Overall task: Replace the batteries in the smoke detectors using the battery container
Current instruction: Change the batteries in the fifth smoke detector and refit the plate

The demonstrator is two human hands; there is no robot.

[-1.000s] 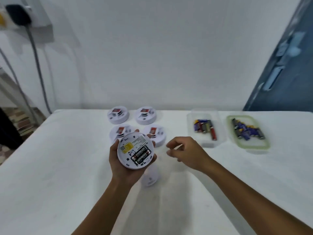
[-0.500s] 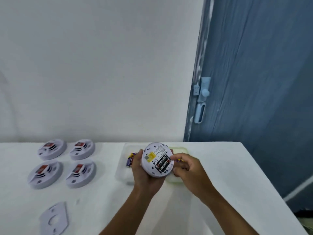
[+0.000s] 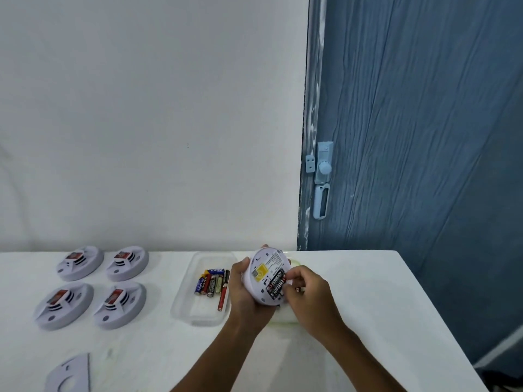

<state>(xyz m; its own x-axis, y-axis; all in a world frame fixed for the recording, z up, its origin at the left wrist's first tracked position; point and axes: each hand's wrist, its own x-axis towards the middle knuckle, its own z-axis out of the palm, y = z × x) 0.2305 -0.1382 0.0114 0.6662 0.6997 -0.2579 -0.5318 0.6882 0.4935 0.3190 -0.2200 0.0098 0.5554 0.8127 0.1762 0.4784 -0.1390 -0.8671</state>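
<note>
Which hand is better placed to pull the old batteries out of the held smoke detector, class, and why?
The right hand. Its fingertips already sit at the black batteries in the smoke detector, while the left hand is occupied cradling the detector.

The detector [image 3: 266, 274] in the left hand [image 3: 244, 295] looks like smooth white matt plastic, with a yellow paper-like sticker and two batteries [image 3: 276, 284] in glossy black printed wrap. The four detectors [image 3: 90, 287] on the tabletop [image 3: 368, 306] have the same matt white plastic. The tray [image 3: 184, 304] is clear, slightly cloudy plastic; the loose batteries [image 3: 213, 284] in it have shiny coloured jackets. The tabletop is white and matt, faintly mottled. The wall [image 3: 141, 108] is smooth, matt white. The door [image 3: 424, 137] is blue with a rough, grained texture.
</note>
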